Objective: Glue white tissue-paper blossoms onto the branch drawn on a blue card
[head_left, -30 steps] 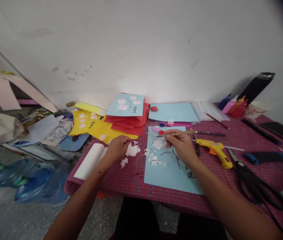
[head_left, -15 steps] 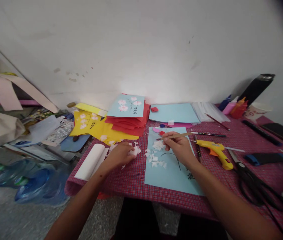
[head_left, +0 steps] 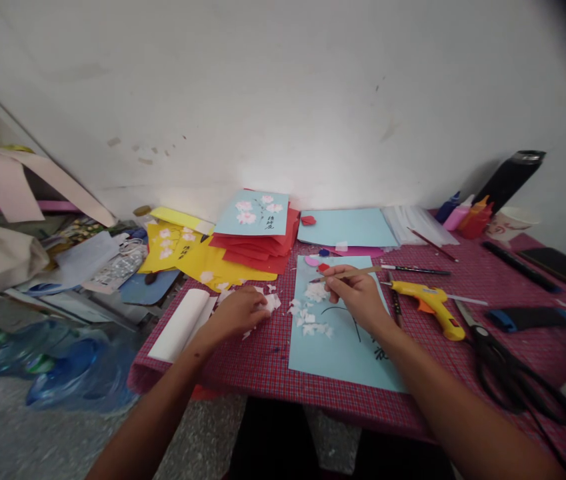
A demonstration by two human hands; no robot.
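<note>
In my right hand [head_left: 355, 293], closed in a pen grip, is a thin paintbrush [head_left: 355, 271] with a light brown handle. Its dark tip hovers at the upper left of a light blue paper sheet [head_left: 333, 360], just above a white paper flower [head_left: 315, 291]. Lower on that sheet lie more white paper pieces [head_left: 307, 317], beside black brush strokes and writing partly covered by my arm. My left hand [head_left: 243, 312] rests on a heap of white paper scraps [head_left: 273, 303], with thumb and fingers pinched at a piece of it. The fingertips are partly hidden.
Behind stand red papers [head_left: 257, 248] topped by a flower card [head_left: 251, 213], with yellow papers [head_left: 227, 259] alongside. A paper roll [head_left: 180, 323] lies left. To the right are a yellow glue gun [head_left: 430, 303], black scissors [head_left: 503, 367], paint bottles [head_left: 475, 217] and a black flask [head_left: 513, 180].
My left hand moved right onto the white scraps, then stayed there. My right hand shifted slightly left and down, bringing the paintbrush tip closer to the flower.
</note>
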